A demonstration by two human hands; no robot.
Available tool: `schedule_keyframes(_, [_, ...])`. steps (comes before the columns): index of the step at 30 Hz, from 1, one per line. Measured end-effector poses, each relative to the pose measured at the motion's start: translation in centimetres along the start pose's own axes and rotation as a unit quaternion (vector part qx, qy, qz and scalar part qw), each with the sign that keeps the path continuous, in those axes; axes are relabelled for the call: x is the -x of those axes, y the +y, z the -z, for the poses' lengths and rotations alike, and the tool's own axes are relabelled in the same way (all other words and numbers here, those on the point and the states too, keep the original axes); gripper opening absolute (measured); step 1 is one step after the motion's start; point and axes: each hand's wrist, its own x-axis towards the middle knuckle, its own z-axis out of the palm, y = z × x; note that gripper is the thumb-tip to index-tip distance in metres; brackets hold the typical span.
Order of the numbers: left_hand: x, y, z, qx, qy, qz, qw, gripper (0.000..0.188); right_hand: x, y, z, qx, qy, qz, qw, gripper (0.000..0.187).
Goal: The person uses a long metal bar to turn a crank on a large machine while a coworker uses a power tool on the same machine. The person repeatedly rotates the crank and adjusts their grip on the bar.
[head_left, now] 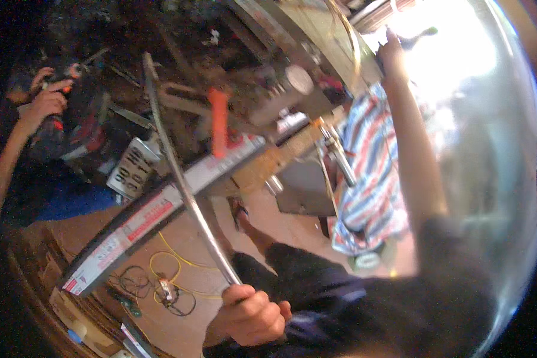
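Note:
My left hand (250, 316) is closed around the near end of a long, thin metal rod (188, 194). The rod slants up and away to the left, crossing in front of a long bar (143, 218) with a white and red printed covering. My right arm stretches toward the bright upper right. There my right hand (392, 55) is closed on a dark, handle-like thing (420, 39), too washed out by glare to name. An orange tool-like piece (219, 122) rests against the bar's far end. A white number plate (133, 167) stands behind the bar.
At the left, another person's hand (51, 101) grips an orange and black tool. A striped sheet (370, 161) hangs beside metal tubes (340, 155) on the right. A yellow cable (176, 262) and a power strip (166, 289) lie on the floor. Clutter covers the far bench.

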Motion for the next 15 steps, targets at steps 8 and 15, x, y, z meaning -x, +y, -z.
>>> schedule_keyframes(8, [-2.1, 1.0, 1.1, 0.022, -0.021, 0.060, 0.998, 0.028, 2.4, -2.1, -0.4, -0.125, 0.032, 0.009, 0.992, 0.043])
schedule_keyframes(15, [-0.2, -0.4, -0.4, -0.012, 0.029, -0.009, 0.999, 0.025, -0.2, 0.6, -0.5, -0.003, 0.032, 0.034, 0.999, 0.046])
